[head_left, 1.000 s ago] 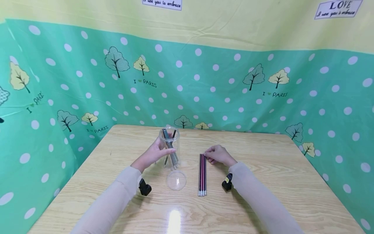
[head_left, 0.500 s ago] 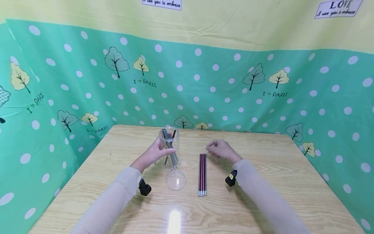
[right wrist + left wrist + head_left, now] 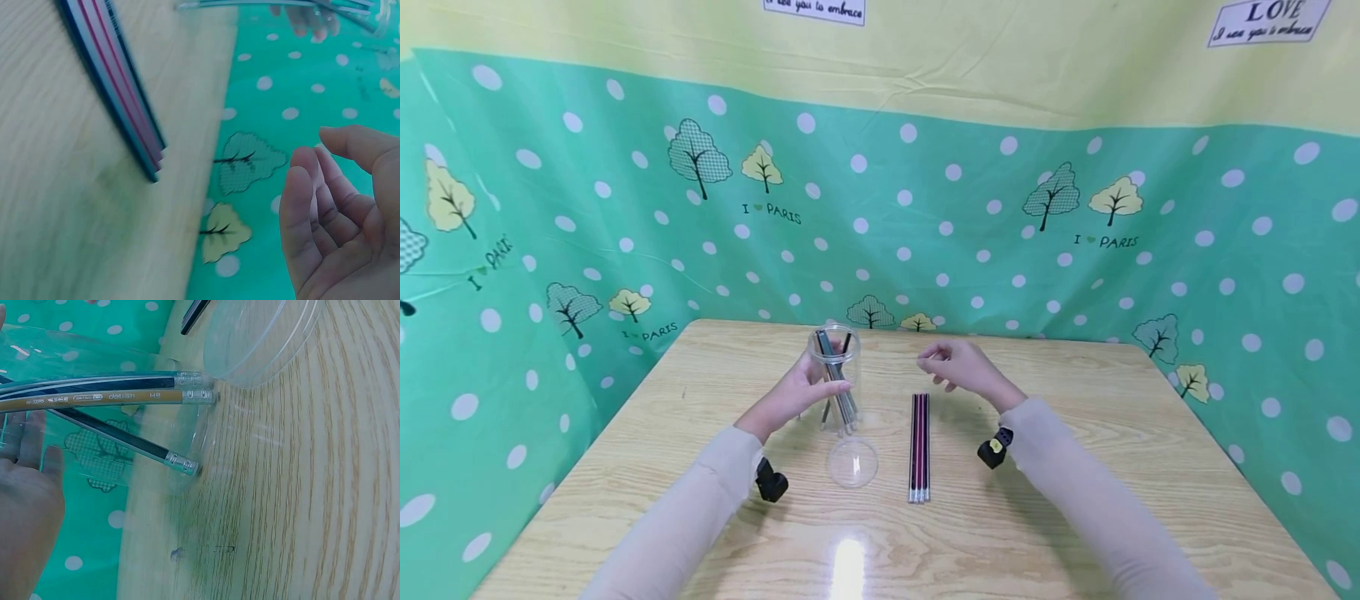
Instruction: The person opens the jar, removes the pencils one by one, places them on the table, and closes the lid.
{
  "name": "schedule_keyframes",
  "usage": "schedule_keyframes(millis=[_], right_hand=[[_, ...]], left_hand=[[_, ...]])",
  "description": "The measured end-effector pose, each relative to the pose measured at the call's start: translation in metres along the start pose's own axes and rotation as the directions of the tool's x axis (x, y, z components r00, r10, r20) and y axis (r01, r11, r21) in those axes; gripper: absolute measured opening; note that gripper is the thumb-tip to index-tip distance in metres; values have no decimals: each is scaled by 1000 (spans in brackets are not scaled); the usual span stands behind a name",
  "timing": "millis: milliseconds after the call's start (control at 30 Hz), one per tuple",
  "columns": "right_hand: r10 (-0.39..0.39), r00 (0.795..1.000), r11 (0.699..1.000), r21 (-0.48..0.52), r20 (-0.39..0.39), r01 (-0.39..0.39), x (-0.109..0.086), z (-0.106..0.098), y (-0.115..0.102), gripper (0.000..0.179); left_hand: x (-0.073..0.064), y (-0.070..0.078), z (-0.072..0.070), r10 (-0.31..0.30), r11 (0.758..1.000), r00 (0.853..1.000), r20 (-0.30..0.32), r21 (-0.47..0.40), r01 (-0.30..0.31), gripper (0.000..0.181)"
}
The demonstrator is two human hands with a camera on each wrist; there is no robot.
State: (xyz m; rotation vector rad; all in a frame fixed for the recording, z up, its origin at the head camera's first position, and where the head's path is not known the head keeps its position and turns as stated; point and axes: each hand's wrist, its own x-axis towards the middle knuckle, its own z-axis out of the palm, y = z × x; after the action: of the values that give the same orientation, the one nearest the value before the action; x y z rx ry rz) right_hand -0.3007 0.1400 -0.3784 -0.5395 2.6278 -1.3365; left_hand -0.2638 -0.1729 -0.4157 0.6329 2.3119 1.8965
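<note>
My left hand [image 3: 790, 398] grips a clear plastic jar [image 3: 856, 371] around its side, and the jar stands on the table. Several pencils [image 3: 137, 395] lean inside it, their metal-banded ends at the bottom in the left wrist view; one is gold and others are dark. To the jar's right lies a neat row of dark and magenta pencils [image 3: 920, 450], side by side. My right hand [image 3: 966, 367] hovers just beyond the far end of that row. In the right wrist view its thumb and fingers [image 3: 297, 200] are apart, loosely bent, with nothing between them.
A clear round lid [image 3: 852, 462] lies flat on the wooden table [image 3: 1075, 483], in front of the jar. Behind the table's far edge hangs a green and yellow patterned cloth [image 3: 880, 200].
My right hand has left the far end of the pencil row, lifting and moving away from me, then slightly left. The left hand and jar stay put.
</note>
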Motion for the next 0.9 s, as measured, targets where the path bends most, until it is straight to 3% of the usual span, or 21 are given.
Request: schedule_keyframes(millis=[533, 900], right_hand=[[-167, 986, 984, -57, -14, 166, 7, 2, -61, 18], [-275, 961, 959, -76, -17, 273, 11, 13, -96, 17]], left_hand=[[1, -2, 1, 11, 1000, 1000, 13, -19, -10, 72], [1, -2, -2, 24, 1000, 999, 30, -19, -24, 73]])
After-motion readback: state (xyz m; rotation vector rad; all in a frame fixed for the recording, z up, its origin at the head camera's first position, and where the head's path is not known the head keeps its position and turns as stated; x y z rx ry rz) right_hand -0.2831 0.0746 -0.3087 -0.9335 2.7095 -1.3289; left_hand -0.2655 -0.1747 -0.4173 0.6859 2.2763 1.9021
